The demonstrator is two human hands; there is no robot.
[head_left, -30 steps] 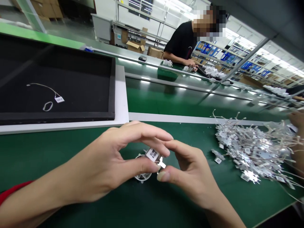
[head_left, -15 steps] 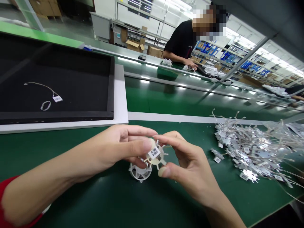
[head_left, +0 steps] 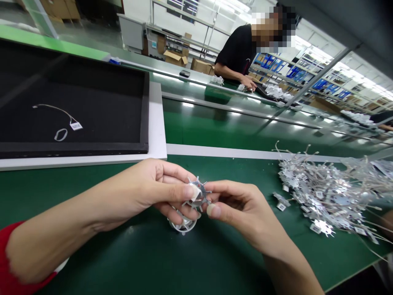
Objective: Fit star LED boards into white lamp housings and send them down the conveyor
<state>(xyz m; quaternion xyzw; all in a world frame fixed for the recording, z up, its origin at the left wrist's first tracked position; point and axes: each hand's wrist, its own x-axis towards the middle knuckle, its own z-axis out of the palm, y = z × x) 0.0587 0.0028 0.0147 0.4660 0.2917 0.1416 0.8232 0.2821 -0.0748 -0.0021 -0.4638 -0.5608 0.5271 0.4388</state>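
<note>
Between thumb and fingers, my left hand [head_left: 159, 190] grips a small silvery star-shaped plate [head_left: 201, 198] that bears a white label [head_left: 195, 191]. My right hand [head_left: 239, 205] pinches the plate's right edge with thumb and index finger. Beneath my left fingers, a round white plastic frame [head_left: 184, 226] rests on the green table [head_left: 138, 254], its upper part hidden. To the right lies a heap of similar metal plates with thin wires [head_left: 328, 196], and a few plates [head_left: 281, 200] lie at its left edge.
A black tray [head_left: 143, 110] on a white board [head_left: 158, 119] fills the left; it holds a labelled wire [head_left: 75, 125] and a clear loop [head_left: 60, 135]. Across the bench a person in black [head_left: 238, 49] handles white parts. Metal rails cross the middle distance.
The plate has tilted, its face now looking greyer. The fingers of my right hand have closed in on its right edge. My left hand still holds it above the white frame.
</note>
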